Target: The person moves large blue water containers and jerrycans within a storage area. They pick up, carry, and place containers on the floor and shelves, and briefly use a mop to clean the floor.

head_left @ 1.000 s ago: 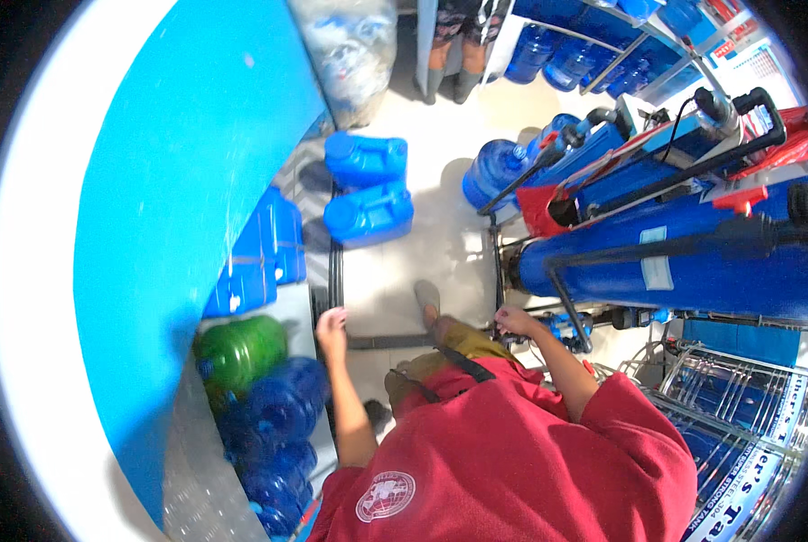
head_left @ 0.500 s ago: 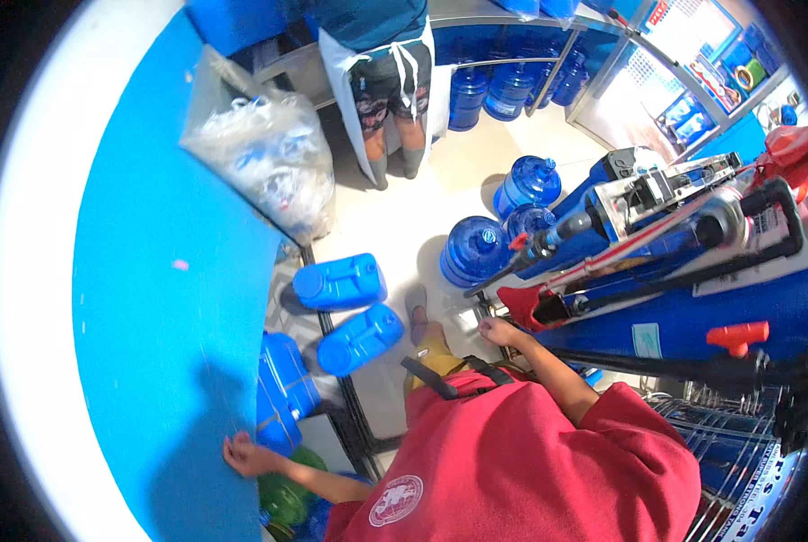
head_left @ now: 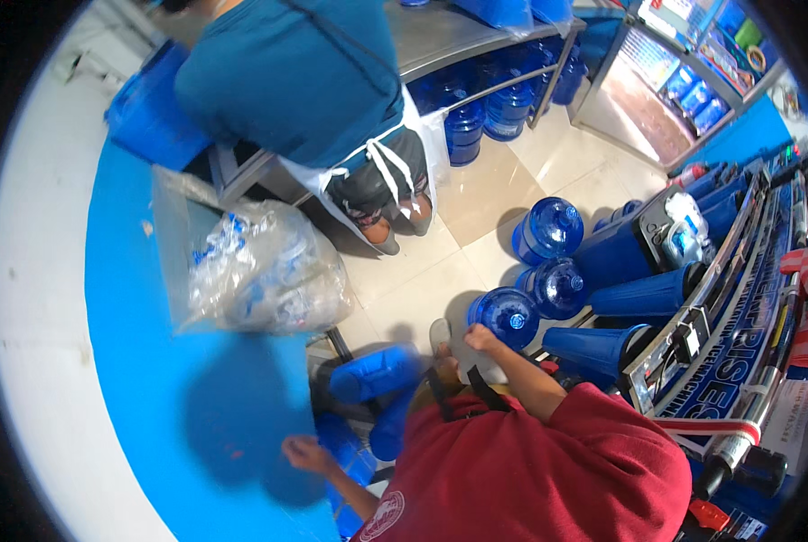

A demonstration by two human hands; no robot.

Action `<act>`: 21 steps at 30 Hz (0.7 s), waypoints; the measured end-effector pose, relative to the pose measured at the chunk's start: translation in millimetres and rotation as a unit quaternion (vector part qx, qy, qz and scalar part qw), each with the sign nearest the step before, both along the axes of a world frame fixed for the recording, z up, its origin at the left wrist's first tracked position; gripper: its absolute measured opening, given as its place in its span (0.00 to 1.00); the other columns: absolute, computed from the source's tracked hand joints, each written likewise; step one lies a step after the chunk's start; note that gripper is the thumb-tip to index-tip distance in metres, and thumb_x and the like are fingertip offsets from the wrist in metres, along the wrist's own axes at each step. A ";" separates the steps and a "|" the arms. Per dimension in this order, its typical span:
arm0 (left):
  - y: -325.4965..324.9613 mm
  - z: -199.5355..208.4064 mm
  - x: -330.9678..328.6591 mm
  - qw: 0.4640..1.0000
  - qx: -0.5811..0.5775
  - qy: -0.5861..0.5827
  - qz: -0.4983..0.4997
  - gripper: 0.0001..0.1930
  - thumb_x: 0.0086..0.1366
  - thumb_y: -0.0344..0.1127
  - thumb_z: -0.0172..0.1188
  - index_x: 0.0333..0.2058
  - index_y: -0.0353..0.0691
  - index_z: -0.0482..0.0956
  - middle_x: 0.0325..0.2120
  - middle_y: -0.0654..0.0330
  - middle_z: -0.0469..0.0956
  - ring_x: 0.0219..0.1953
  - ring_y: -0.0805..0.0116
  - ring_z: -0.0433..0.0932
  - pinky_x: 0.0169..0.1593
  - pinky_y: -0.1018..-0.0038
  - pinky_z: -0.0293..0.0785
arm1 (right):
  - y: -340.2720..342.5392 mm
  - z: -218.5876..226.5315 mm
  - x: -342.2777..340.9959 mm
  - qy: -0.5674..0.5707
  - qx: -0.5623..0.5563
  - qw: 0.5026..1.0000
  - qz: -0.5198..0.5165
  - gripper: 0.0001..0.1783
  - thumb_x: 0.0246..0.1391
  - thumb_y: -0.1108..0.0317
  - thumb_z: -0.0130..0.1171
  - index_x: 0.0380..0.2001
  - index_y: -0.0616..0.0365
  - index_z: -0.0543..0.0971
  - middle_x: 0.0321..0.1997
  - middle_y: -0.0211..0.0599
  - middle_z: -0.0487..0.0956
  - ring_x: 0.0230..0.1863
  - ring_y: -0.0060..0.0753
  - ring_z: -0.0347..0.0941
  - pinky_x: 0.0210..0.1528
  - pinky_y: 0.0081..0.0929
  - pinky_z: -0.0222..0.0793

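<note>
My left hand hangs by the blue wall, slightly blurred, its fingers loosely apart and holding nothing. Close below it are blue jerrycans on the floor. Another flat blue jerrycan lies in front of my legs, with one more partly hidden by my shirt. My right hand is loosely curled with nothing seen in it. In the picture it overlaps the edge of a round blue water jug; whether they touch I cannot tell. Two similar jugs stand just beyond.
Ahead, a person in a teal shirt and white apron bends by a metal counter with water jugs beneath. A clear bag of plastic scraps leans on the left wall. Blue filter housings line the right; a glass door stands behind.
I have moved forward, so the jerrycans and jugs are nearer my body. The person ahead has shifted left and bends further over. Both my hands still hold nothing visible.
</note>
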State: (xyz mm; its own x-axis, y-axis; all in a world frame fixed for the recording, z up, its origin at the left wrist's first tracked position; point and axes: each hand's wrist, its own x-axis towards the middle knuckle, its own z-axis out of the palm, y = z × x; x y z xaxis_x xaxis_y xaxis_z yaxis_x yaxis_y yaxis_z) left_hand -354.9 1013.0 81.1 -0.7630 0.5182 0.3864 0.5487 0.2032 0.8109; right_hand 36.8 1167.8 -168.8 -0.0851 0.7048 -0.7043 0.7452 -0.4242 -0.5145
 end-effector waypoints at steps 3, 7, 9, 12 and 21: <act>125.0 9.1 49.0 0.970 0.015 -0.057 -0.237 0.09 0.56 0.33 0.46 0.22 0.35 0.69 0.14 0.60 0.68 0.17 0.71 0.66 0.21 0.74 0.63 | 0.1 -6.8 33.6 0.052 0.064 0.970 -0.230 0.16 0.45 0.64 0.51 0.32 0.67 0.78 0.26 0.48 0.79 0.25 0.35 0.76 0.32 0.32 0.73; 260.1 26.8 140.7 0.826 -0.001 0.051 -0.561 0.06 0.54 0.25 0.44 0.20 0.36 0.66 0.12 0.60 0.66 0.16 0.72 0.66 0.21 0.75 0.63 | -19.4 11.7 91.0 0.090 -0.052 0.912 -0.396 0.17 0.44 0.63 0.51 0.34 0.64 0.78 0.33 0.52 0.79 0.26 0.42 0.77 0.28 0.35 0.72; 300.9 34.8 193.2 0.740 -0.013 -0.028 -0.672 0.07 0.56 0.27 0.47 0.20 0.37 0.67 0.12 0.56 0.68 0.14 0.60 0.70 0.23 0.71 0.66 | -28.9 24.4 99.8 0.113 -0.042 0.830 -0.545 0.17 0.45 0.64 0.50 0.35 0.65 0.77 0.30 0.49 0.78 0.24 0.36 0.76 0.25 0.34 0.71; 340.1 41.6 262.3 0.660 -0.016 -0.011 -0.751 0.06 0.55 0.26 0.48 0.20 0.37 0.68 0.13 0.57 0.69 0.15 0.59 0.72 0.23 0.70 0.67 | -25.7 31.0 120.0 0.123 -0.114 0.779 -0.605 0.21 0.48 0.65 0.50 0.46 0.64 0.68 0.43 0.46 0.74 0.39 0.45 0.75 0.37 0.47 0.72; 464.9 70.5 399.4 0.516 -0.153 -0.074 -0.840 0.05 0.58 0.24 0.47 0.24 0.36 0.69 0.15 0.59 0.73 0.19 0.70 0.75 0.25 0.75 0.69 | 101.3 -13.8 182.3 0.203 -0.093 0.640 -0.735 0.22 0.46 0.63 0.51 0.44 0.64 0.66 0.38 0.47 0.72 0.35 0.49 0.75 0.32 0.46 0.70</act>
State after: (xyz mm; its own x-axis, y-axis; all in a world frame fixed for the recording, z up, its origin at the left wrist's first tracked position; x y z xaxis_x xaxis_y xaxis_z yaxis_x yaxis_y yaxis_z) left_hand 44.5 1477.9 151.7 0.8517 0.5159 0.0919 0.0963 -0.3265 0.9403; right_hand 219.1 1269.1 -182.6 0.3704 0.1402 -0.9182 -0.7100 -0.5946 -0.3772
